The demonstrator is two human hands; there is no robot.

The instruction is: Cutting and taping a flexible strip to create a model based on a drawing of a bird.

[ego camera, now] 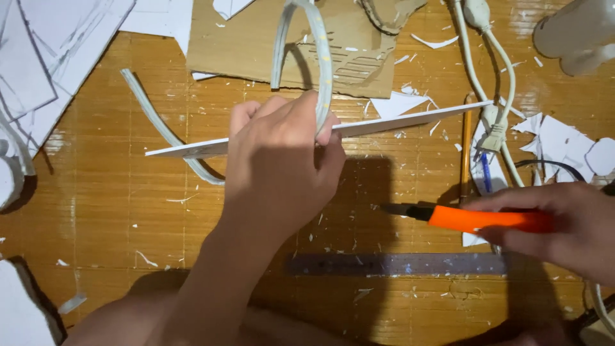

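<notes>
Left hand grips thin white board edge-on.

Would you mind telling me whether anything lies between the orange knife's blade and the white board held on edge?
Nothing visible does. The right hand holds the orange knife, blade pointing left over bare wooden table. The white board, gripped by the left hand, stands beyond it. The clear ruler lies nearer.

Left hand at centre, gripping board held edge-on above table, with curved strip arching behind. Right hand at right, holding knife, blade toward left. Ruler flat on table, nearer than both. Cardboard behind; cable far right
</notes>
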